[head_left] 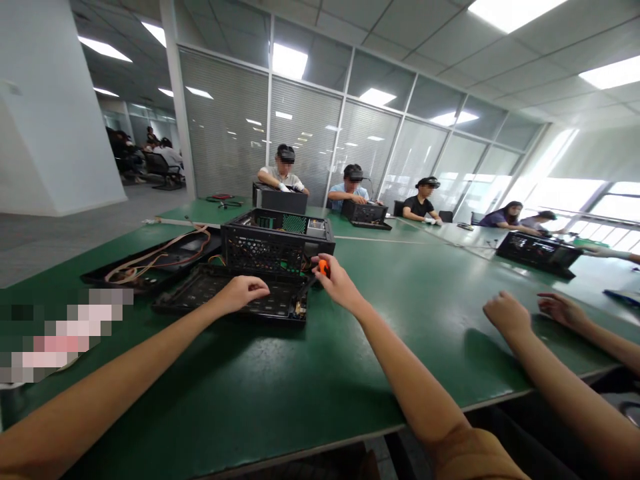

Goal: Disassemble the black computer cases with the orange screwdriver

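My left hand (241, 292) rests with its fingers curled on a black perforated computer case panel (227, 301) lying flat on the green table (300, 373). My right hand (336, 281) is closed round an orange-handled screwdriver (323, 268), whose dark shaft points down toward the panel's right end. Just behind stands an open black computer chassis (277, 241) with boards visible inside.
A second black panel with loose cables (150, 260) lies at the left. A neighbour's two hands (530, 313) rest on the table at right. Several people work on other black cases (537, 252) along the far side. The table's front edge runs below.
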The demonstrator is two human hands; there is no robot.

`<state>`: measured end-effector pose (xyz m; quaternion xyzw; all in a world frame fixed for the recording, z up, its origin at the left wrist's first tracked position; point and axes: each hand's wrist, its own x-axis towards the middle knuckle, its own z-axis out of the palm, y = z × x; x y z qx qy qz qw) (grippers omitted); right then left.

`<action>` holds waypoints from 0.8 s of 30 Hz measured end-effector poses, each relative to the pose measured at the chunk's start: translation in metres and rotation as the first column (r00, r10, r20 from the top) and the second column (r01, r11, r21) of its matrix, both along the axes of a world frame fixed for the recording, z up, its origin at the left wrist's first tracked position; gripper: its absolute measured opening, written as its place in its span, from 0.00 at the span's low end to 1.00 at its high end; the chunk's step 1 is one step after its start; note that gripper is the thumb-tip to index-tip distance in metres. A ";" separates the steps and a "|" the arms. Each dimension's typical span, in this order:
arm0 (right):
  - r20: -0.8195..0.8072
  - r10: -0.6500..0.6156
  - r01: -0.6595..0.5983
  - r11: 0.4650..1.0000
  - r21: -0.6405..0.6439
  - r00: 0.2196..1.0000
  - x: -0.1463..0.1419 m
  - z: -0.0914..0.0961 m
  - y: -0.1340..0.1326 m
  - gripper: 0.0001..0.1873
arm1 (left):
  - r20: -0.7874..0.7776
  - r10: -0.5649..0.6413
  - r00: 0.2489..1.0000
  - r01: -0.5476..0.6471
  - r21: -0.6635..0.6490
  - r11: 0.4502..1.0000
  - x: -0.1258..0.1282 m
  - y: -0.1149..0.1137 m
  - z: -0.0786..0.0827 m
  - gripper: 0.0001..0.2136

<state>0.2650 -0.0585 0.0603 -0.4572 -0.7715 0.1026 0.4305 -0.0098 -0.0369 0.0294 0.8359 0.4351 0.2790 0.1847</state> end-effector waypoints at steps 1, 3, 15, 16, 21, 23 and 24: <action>-0.085 0.094 -0.092 0.995 0.024 0.992 -0.004 0.003 -0.003 0.18 | 0.025 -0.045 0.999 0.046 -0.043 0.998 0.008 0.001 0.005 0.15; -0.256 0.222 -0.218 0.975 0.045 0.941 -0.010 0.007 -0.008 0.20 | 0.036 -0.169 0.985 0.172 -0.112 0.979 0.030 -0.003 0.010 0.16; -0.776 0.241 -0.183 0.969 0.164 0.583 -0.030 -0.008 -0.013 0.13 | 0.134 -0.289 0.948 0.312 -0.207 0.927 0.080 -0.001 -0.019 0.17; -0.780 0.243 -0.184 0.969 0.166 0.577 -0.032 -0.011 -0.012 0.12 | 0.127 -0.271 0.954 0.293 -0.216 0.931 0.080 0.000 -0.021 0.17; -0.809 0.259 -0.218 0.962 0.166 0.528 -0.037 -0.027 -0.005 0.13 | 0.108 -0.258 0.960 0.278 -0.267 0.923 0.082 0.006 -0.023 0.17; -0.805 0.242 -0.269 0.957 0.106 0.542 -0.034 -0.031 0.001 0.16 | 0.139 -0.268 0.953 0.299 -0.303 0.905 0.082 0.006 -0.023 0.17; -0.790 0.229 -0.295 0.953 0.064 0.569 -0.032 -0.032 0.003 0.16 | 0.161 -0.274 0.948 0.312 -0.322 0.894 0.082 0.006 -0.023 0.17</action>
